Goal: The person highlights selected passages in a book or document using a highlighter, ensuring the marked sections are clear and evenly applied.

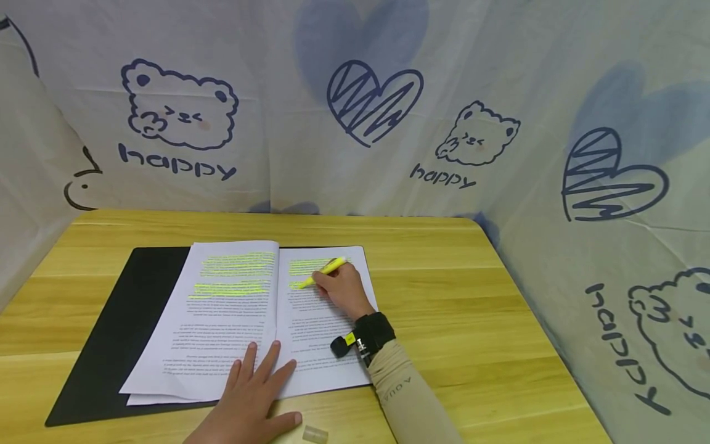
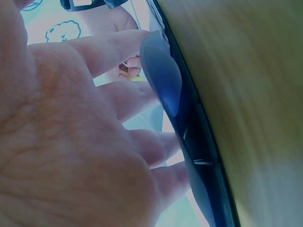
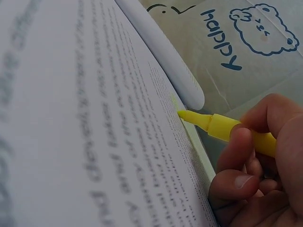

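My right hand (image 1: 345, 288) pinches a yellow highlighter (image 1: 331, 266) over the right page (image 1: 327, 345) of printed sheets. In the right wrist view the tip of the highlighter (image 3: 220, 126) meets the page at a line of text. Yellow marks cover the upper lines of the left page (image 1: 194, 351) and a few on the right page. With fingers spread, my left hand (image 1: 249, 394) rests on the lower edge of the pages near the fold. The left wrist view shows the left hand (image 2: 90, 137) with its fingertips hidden behind the paper's edge.
Under the sheets lies a black folder or mat (image 1: 105, 345) on the wood-grain table (image 1: 455, 296). A small translucent cap (image 1: 315, 435) lies by my left thumb. White curtains (image 1: 310, 172) with bear and heart drawings enclose the table. A black strap (image 1: 377, 330) circles my right wrist.
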{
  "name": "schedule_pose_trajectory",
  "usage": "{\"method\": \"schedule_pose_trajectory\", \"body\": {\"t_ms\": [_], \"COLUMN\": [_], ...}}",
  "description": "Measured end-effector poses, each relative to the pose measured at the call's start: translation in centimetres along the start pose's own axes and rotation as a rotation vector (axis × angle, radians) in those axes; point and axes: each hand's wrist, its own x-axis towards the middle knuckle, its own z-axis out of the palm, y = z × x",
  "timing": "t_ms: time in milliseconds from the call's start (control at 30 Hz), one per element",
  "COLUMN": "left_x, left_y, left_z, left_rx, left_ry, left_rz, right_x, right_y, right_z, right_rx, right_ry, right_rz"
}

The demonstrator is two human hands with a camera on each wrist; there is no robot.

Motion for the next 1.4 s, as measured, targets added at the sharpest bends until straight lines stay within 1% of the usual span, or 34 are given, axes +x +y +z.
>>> {"method": "schedule_pose_trajectory", "body": {"t_ms": [200, 467, 700, 1033, 1400], "left_x": [0.04, 0.08, 0.05, 0.02, 0.11], "left_y": [0.12, -0.05, 0.05, -0.10, 0.13], "left_z": [-0.12, 0.04, 0.01, -0.06, -0.09], "left_rx": [0.015, 0.007, 0.023, 0.013, 0.029], "left_ry": [-0.005, 0.002, 0.000, -0.001, -0.011], "left_rz": [-0.008, 0.001, -0.006, 0.007, -0.015], "right_x": [0.00, -0.09, -0.21, -0.15, -0.13], "right_y": [0.01, -0.13, -0.35, -0.42, -0.36], "right_z": [-0.15, -0.29, -0.41, -0.52, -0.85], "right_rx": [-0.011, -0.025, -0.041, -0.045, -0.042], "right_ry": [-0.006, -0.008, -0.008, 0.004, 0.016], "right_rz": [-0.028, -0.035, -0.056, -0.032, -0.006]}}
